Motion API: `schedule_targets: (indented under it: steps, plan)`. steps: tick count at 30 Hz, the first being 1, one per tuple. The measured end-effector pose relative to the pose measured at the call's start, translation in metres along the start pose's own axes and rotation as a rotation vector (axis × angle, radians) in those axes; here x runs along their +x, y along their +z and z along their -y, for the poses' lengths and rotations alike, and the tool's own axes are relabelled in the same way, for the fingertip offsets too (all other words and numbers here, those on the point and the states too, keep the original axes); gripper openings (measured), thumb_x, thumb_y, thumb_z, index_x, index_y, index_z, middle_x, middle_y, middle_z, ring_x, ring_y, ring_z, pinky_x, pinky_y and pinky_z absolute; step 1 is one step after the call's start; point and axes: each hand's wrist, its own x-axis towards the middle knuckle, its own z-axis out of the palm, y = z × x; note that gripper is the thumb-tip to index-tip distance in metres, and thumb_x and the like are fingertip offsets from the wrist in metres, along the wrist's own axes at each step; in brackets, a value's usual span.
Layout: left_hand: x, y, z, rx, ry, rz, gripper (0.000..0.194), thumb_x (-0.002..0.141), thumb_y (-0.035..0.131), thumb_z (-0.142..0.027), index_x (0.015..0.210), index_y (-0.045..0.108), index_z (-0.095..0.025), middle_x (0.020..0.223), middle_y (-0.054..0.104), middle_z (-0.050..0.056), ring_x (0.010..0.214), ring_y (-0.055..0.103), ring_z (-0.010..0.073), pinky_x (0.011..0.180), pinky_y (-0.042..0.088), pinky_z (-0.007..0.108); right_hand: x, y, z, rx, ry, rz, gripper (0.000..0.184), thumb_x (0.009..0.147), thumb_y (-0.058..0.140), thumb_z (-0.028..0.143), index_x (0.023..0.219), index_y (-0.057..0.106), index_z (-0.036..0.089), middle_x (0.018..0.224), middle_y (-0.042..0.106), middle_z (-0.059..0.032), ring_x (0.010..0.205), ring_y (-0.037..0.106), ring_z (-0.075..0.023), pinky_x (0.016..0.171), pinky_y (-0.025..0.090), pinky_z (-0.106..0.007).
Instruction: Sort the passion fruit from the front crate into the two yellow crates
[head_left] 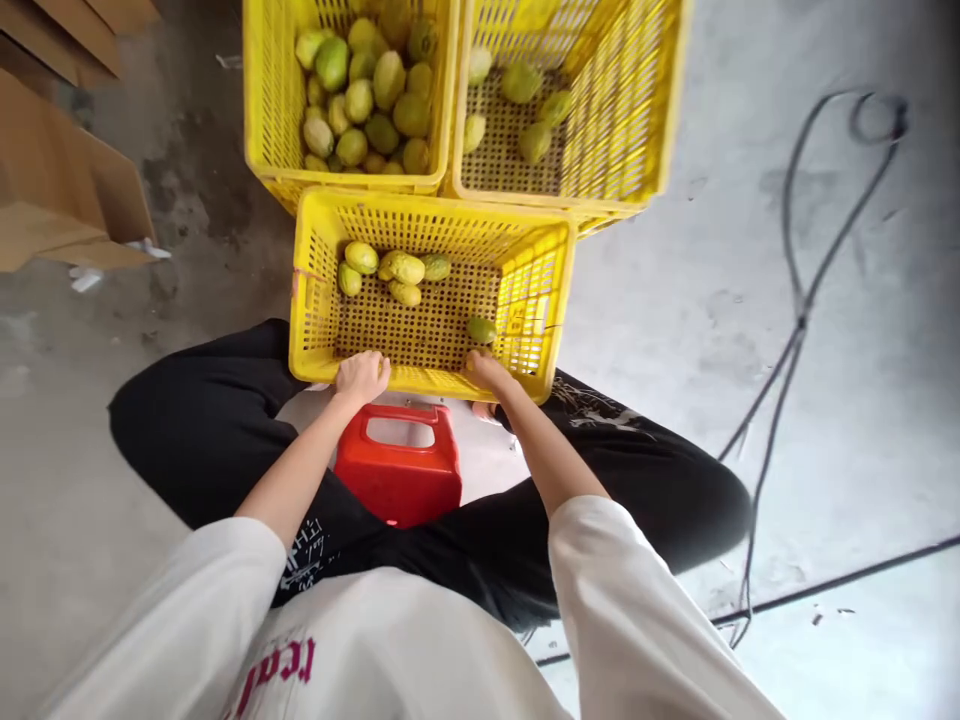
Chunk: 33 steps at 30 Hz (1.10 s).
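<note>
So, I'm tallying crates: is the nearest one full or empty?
Neither: the nearest crate is sparsely filled. A few fruits lie toward its left, one by the right hand, and much perforated floor shows.

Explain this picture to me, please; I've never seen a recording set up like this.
There's no machine: one camera on a person's head looks down at their bare hands. In front is a yellow, rectangular plastic crate with oval, yellow-green fruits in it. The left hand lies over its near rim. The right hand dips inside near a green oval fruit; its fingertips are hidden, so I can't tell whether it holds anything. Beyond are two more yellow plastic crates: the left one heaped with fruit, the right one holding only a few.
</note>
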Motion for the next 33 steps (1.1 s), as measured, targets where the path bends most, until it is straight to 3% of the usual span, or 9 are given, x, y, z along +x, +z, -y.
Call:
schedule_targets:
  steps: [4,8,11,15,18,24,28,31,33]
  plan:
    - [-0.004,0.022,0.007,-0.042,0.099,-0.210,0.033,0.108,0.051,-0.032,0.105,0.081,-0.019,0.111,0.085,0.019,0.109,0.080,0.0336,0.090,0.056,0.041,0.037,0.013,-0.016,-0.016,0.200,0.025,0.083,0.112,0.069,0.033,0.182,0.036,0.003,0.182,0.035,-0.0416,0.166,0.051,-0.0530,0.124,0.056,-0.054]
    - [-0.006,0.037,0.015,-0.083,0.128,-0.269,0.023,0.102,0.056,-0.032,0.093,0.075,-0.022,0.097,0.081,0.016,0.096,0.077,0.0324,0.080,0.052,0.041,0.067,0.027,-0.024,-0.069,0.190,0.151,0.076,0.102,0.082,0.024,0.174,0.057,0.017,0.179,0.047,-0.0296,0.168,0.048,-0.0476,0.125,0.056,-0.053]
    - [-0.009,0.041,0.017,-0.091,0.136,-0.272,0.021,0.100,0.057,-0.033,0.090,0.073,-0.023,0.093,0.079,0.016,0.093,0.076,0.0330,0.079,0.051,0.042,0.077,0.034,-0.027,-0.084,0.122,0.189,0.064,0.103,0.074,0.018,0.167,0.069,0.026,0.180,0.051,-0.0238,0.171,0.045,-0.0476,0.131,0.050,-0.062]
    - [-0.013,0.045,0.017,-0.092,0.141,-0.291,0.020,0.098,0.058,-0.032,0.090,0.075,-0.024,0.093,0.080,0.015,0.092,0.076,0.0331,0.080,0.051,0.043,0.082,0.035,-0.031,-0.114,0.056,0.204,0.060,0.104,0.073,0.020,0.163,0.072,0.025,0.177,0.055,-0.0256,0.169,0.045,-0.0525,0.126,0.053,-0.068]
    - [-0.015,0.046,0.018,-0.088,0.150,-0.307,0.021,0.098,0.057,-0.031,0.089,0.075,-0.024,0.091,0.080,0.014,0.091,0.076,0.0328,0.079,0.051,0.043,0.083,0.029,-0.032,-0.120,0.058,0.217,0.076,0.096,0.084,0.023,0.168,0.064,0.019,0.177,0.053,-0.0291,0.158,0.058,-0.0529,0.119,0.060,-0.063]
    - [-0.014,0.048,0.017,-0.087,0.147,-0.325,0.021,0.098,0.058,-0.032,0.087,0.075,-0.024,0.088,0.078,0.014,0.089,0.075,0.0326,0.078,0.050,0.043,0.078,0.002,-0.027,0.012,0.097,0.015,0.091,0.097,0.086,0.051,0.170,0.049,0.011,0.163,0.060,-0.0333,0.140,0.072,-0.0477,0.113,0.064,-0.055]
    - [-0.014,0.045,0.016,-0.089,0.132,-0.290,0.021,0.098,0.058,-0.031,0.088,0.075,-0.024,0.089,0.078,0.014,0.090,0.075,0.0326,0.079,0.050,0.043,0.091,-0.017,-0.026,0.014,0.159,-0.125,0.088,0.103,0.071,0.061,0.171,0.046,0.010,0.165,0.055,-0.0365,0.130,0.073,-0.0495,0.103,0.065,-0.061]
    - [-0.015,0.040,0.013,-0.085,0.104,-0.233,0.021,0.098,0.059,-0.029,0.091,0.077,-0.023,0.092,0.079,0.016,0.094,0.076,0.0339,0.082,0.051,0.044,0.111,-0.019,-0.023,0.034,0.195,-0.159,0.087,0.105,0.067,0.065,0.172,0.047,0.013,0.166,0.055,-0.0362,0.141,0.064,-0.0561,0.112,0.058,-0.073]
    - [-0.016,0.037,0.011,-0.091,0.090,-0.202,0.022,0.099,0.059,-0.029,0.092,0.078,-0.022,0.095,0.080,0.017,0.097,0.077,0.0349,0.084,0.052,0.045,0.123,-0.016,-0.022,0.060,0.175,-0.185,0.087,0.105,0.068,0.066,0.173,0.047,0.017,0.171,0.051,-0.0344,0.157,0.047,-0.0620,0.118,0.049,-0.082]
